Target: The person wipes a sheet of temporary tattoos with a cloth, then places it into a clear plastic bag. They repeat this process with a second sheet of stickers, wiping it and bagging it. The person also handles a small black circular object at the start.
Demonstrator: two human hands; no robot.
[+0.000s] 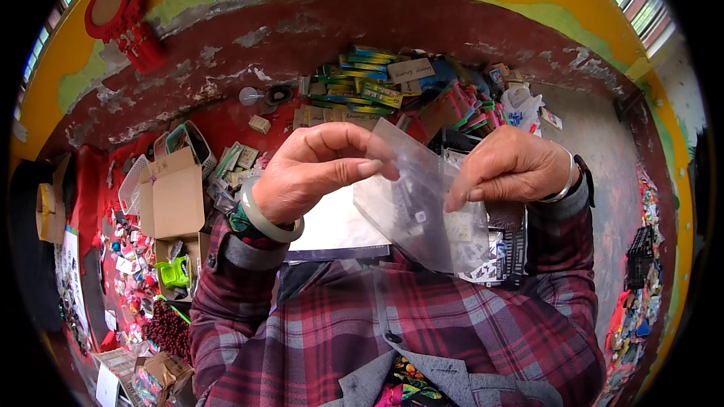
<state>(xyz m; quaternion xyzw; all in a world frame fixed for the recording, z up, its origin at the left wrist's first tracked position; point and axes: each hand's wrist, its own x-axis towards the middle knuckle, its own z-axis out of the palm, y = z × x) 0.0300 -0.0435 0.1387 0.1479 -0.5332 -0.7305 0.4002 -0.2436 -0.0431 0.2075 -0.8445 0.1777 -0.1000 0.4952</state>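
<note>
A clear, flat plastic bag [422, 207] hangs tilted between my two hands in front of my chest. My left hand [320, 169] has its thumb and curled fingers closed at the bag's upper left side. On the other side, my right hand [516, 169] pinches the bag's right edge between thumb and fingers. The bag looks flat, and I cannot make out anything inside it. Below and behind it lie a white sheet [332, 222] with a dark edge and a black basket [516, 249] with small patterned packets, partly hidden by the bag and my right arm.
On the left stand an open cardboard box [173, 196], a white basket [134, 181] and a bright green plastic piece [175, 273]. Yellow-green packs [369, 75] are piled by the far wall. A white plastic bag [520, 105] lies right of them. Small items [637, 316] line the right wall.
</note>
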